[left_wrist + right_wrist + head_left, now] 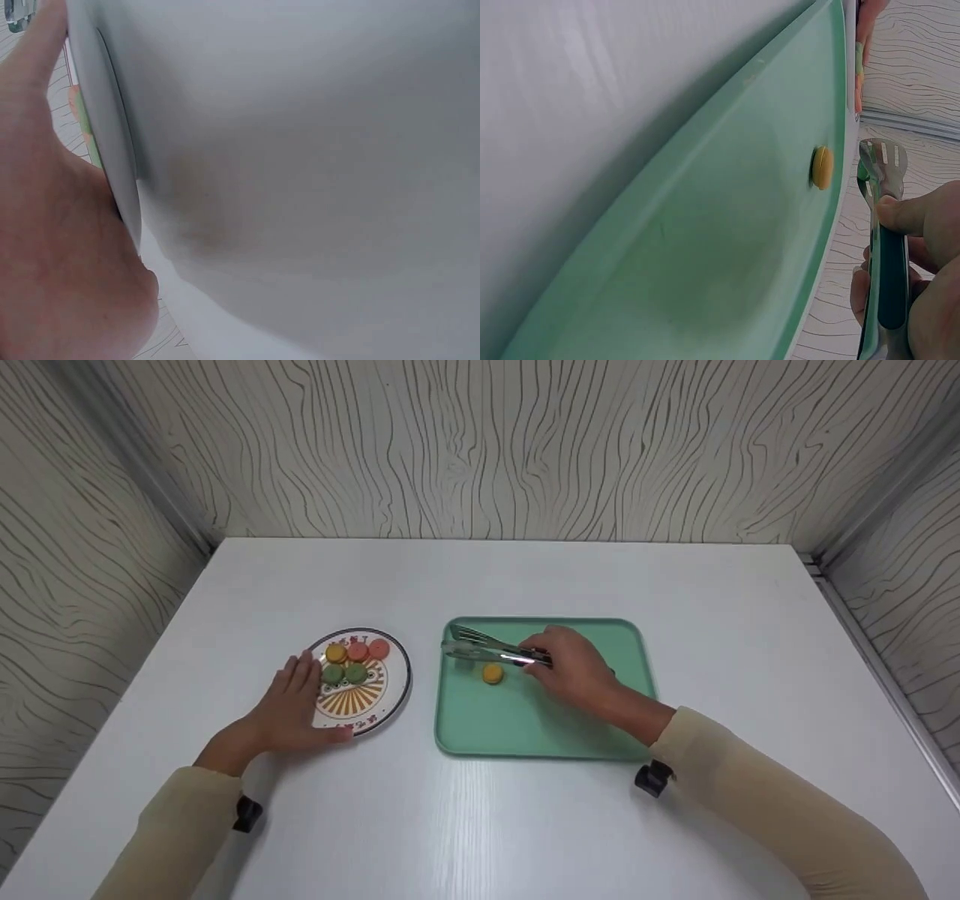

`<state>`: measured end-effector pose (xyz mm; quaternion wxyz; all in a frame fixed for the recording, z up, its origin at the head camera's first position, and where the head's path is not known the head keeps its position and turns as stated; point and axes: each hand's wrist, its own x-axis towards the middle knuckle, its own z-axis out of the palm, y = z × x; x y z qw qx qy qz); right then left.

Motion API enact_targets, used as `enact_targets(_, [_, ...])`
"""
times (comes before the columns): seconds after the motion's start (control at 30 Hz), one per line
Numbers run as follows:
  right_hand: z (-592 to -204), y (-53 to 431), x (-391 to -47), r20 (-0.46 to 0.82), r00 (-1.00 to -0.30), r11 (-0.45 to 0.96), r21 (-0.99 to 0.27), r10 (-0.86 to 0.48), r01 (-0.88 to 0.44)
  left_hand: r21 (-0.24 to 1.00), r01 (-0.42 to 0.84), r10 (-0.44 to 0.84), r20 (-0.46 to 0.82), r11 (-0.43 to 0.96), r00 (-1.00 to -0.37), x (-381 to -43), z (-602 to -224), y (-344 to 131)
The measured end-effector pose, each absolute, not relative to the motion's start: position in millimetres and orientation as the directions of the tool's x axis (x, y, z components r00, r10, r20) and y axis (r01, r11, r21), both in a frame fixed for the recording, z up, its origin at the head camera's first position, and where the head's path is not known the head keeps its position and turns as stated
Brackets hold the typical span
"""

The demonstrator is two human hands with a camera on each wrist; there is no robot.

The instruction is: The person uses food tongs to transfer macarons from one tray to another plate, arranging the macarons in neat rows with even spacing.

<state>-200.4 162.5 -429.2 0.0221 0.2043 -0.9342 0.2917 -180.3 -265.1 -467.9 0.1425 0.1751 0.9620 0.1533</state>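
Observation:
My right hand [574, 667] grips metal tongs [487, 649] with dark handle grips, held above the green tray [525, 727]. In the right wrist view the slotted tong tips [885, 161] stand close together, with a bit of green showing between them. A yellow macaron [492, 673] lies on the tray just below the tongs. My left hand [289, 709] rests at the near left rim of a round patterned plate [390, 697], fingers straight along its side and thumb at its front edge. On the plate sit a yellow macaron [335, 652], two pink macarons [379, 649] and two green macarons [355, 673].
Plate and tray stand side by side on a white table [450, 825], with a narrow strip of tabletop between them. Wood-grain panels [480, 450] rise behind and at both sides of the table.

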Motion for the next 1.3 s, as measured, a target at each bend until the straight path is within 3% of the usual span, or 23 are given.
enact_targets(0.5, [-423,142,-201,0.122,-0.909,0.730,-0.558,-0.398,-0.395,0.313,0.287,0.369,-0.243,0.905,-0.897,-184,-473,-268])
enact_targets(1.3, [-423,108,-200,0.129,-0.883,0.712,-0.544,-0.452,-0.444,0.360,0.263,0.362,-0.244,0.895,-0.900,-181,-467,-265])
